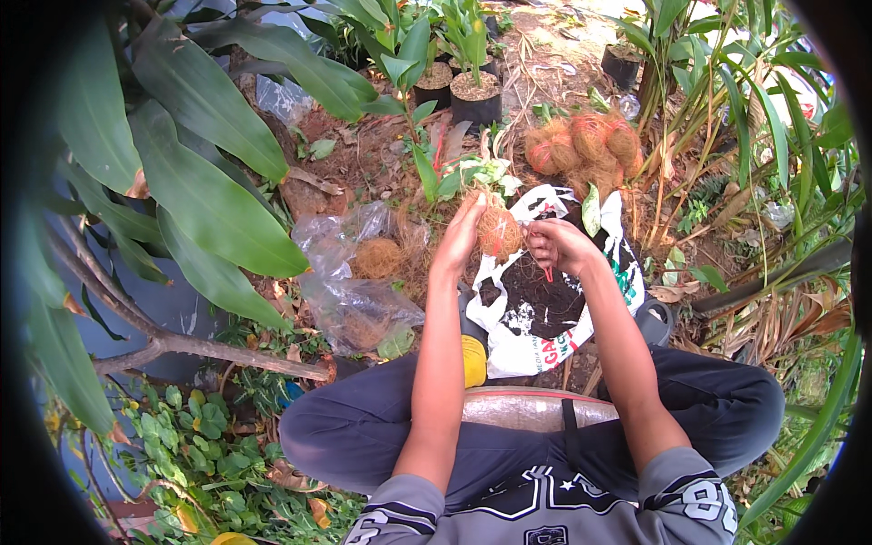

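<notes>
My left hand [461,232] is closed around the left side of a ball of brown coconut fibre [499,233] wound with thin red string. Green and pale leaves [489,174] stand at the top of the ball and seem to grow from it. On the ball's right side, the fingers of my right hand [559,247] are pinched together. A short bit of red string [549,274] hangs beneath them, so they seem to grip the string. Below both hands lies a white plastic bag [509,360], open, with dark soil [548,302] in it.
Several string-wound fibre balls [586,145] are piled beyond the bag. To the left, a clear plastic bag [331,304] holds loose coconut fibre [377,259]. Potted plants in black bags [477,100] stand at the back. Large leaves [213,195] overhang the left; tall stems crowd the right.
</notes>
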`<state>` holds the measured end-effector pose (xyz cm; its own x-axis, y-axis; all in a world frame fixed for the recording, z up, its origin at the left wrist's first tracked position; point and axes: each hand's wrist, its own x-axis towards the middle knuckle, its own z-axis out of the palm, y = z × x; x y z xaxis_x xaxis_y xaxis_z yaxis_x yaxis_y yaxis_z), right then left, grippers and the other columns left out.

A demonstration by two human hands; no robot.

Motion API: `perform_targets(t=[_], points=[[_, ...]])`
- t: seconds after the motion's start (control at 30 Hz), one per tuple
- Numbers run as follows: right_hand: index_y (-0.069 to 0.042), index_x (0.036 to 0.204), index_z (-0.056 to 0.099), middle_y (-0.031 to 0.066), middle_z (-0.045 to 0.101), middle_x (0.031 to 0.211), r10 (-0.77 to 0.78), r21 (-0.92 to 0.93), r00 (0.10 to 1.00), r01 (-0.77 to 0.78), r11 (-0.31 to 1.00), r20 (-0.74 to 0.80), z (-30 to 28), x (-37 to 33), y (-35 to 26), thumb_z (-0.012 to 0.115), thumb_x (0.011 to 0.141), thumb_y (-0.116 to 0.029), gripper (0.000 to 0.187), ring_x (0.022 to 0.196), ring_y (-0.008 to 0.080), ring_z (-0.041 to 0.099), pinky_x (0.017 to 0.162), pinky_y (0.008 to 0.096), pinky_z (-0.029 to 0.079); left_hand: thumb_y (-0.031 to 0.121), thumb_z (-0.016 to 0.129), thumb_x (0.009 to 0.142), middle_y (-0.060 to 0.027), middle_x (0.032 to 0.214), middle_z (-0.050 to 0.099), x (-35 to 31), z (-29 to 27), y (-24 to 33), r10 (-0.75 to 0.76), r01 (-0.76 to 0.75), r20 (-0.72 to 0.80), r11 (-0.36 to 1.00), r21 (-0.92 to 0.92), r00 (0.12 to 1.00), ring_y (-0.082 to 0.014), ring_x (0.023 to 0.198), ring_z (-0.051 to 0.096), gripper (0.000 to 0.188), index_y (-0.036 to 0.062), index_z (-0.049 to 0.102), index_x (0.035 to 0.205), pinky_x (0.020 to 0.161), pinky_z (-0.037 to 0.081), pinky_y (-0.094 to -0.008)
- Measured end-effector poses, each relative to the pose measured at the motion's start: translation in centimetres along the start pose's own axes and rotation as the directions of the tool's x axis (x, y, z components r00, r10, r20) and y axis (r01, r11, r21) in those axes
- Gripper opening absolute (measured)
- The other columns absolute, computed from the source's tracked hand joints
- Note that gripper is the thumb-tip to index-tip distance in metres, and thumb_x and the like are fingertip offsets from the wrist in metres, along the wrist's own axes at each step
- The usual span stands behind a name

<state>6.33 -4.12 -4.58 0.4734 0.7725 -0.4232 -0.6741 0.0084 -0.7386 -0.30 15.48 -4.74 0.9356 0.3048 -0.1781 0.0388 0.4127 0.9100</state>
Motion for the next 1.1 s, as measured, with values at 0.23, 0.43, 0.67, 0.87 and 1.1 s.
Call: perform_targets(t=[0.23, 0.43, 0.67, 0.87, 1.1], points=[[-0.009, 0.099, 0.058, -0.006, 0.043, 0.065, -0.138, 0.092, 0.968, 0.16, 0.983, -0.21, 4.3, -0.3, -0.4, 0.049, 0.095, -0.026, 0.02, 0.054, 0.007, 0.04, 0.051, 0.0249, 0.033, 0.04, 0.038, 0.1, -0.0152, 0.115, 0.058, 1.3, -0.6, -1.5, 0.267, -0.155, -0.075, 0.741, 0.654, 0.961, -0.0255, 0.103, 0.054, 0.048, 0.0037, 0.046, 0.13, 0.098, 0.038, -0.0397], [-0.012, 0.108, 0.058, -0.0066, 0.042, 0.065, -0.088, 0.543, 0.995, 0.053, 0.838, 0.038, 8.0, 0.2, 2.2, 0.046, 0.099, -0.036, 0.028, 0.057, 0.009, 0.041, 0.057, 0.0276, 0.036, 0.045, 0.035, 0.101, -0.0123, 0.106, 0.057, -0.3, 2.0, 0.7, -0.244, 0.266, -0.138, 0.948, 0.172, 0.96, -0.02, 0.086, 0.058, 0.047, 0.0078, 0.048, 0.127, 0.086, 0.048, -0.0375], [-0.014, 0.075, 0.046, -0.0071, 0.035, 0.056, -0.097, 0.122, 0.995, 0.093, 0.988, 0.029, 6.7, 2.1, 4.6, 0.05, 0.098, -0.04, 0.035, 0.05, 0.0078, 0.037, 0.053, 0.026, 0.036, 0.043, 0.04, 0.1, -0.0139, 0.112, 0.06, -0.7, 2.2, 0.7, 0.025, -0.037, -0.07, 0.986, -0.165, 0.997, -0.0195, 0.092, 0.062, 0.05, 0.002, 0.046, 0.128, 0.078, 0.053, -0.0337], [-0.013, 0.081, 0.046, -0.0063, 0.035, 0.061, -0.14, 0.258, 0.967, 0.083, 0.963, 0.213, 2.2, 3.8, 7.7, 0.056, 0.096, -0.028, 0.024, 0.053, 0.0061, 0.035, 0.054, 0.0241, 0.035, 0.023, 0.045, 0.1, -0.0089, 0.121, 0.058, -1.6, 2.4, 2.3, 0.059, -0.013, 0.113, 0.928, -0.372, 0.992, -0.0167, 0.107, 0.058, 0.035, 0.0002, 0.05, 0.127, 0.093, 0.046, -0.0335], [-0.009, 0.084, 0.057, -0.0065, 0.045, 0.064, -0.134, -0.05, 0.99, 0.131, 0.99, -0.051, -1.5, 1.5, 0.8, 0.062, 0.09, -0.024, 0.017, 0.053, 0.0054, 0.039, 0.055, 0.0232, 0.036, 0.026, 0.052, 0.097, -0.0107, 0.131, 0.054, -2.3, 1.2, 2.7, -0.105, 0.04, 0.219, 0.959, 0.281, 0.97, -0.0169, 0.12, 0.051, 0.049, -0.0042, 0.043, 0.135, 0.1, 0.041, -0.029]])
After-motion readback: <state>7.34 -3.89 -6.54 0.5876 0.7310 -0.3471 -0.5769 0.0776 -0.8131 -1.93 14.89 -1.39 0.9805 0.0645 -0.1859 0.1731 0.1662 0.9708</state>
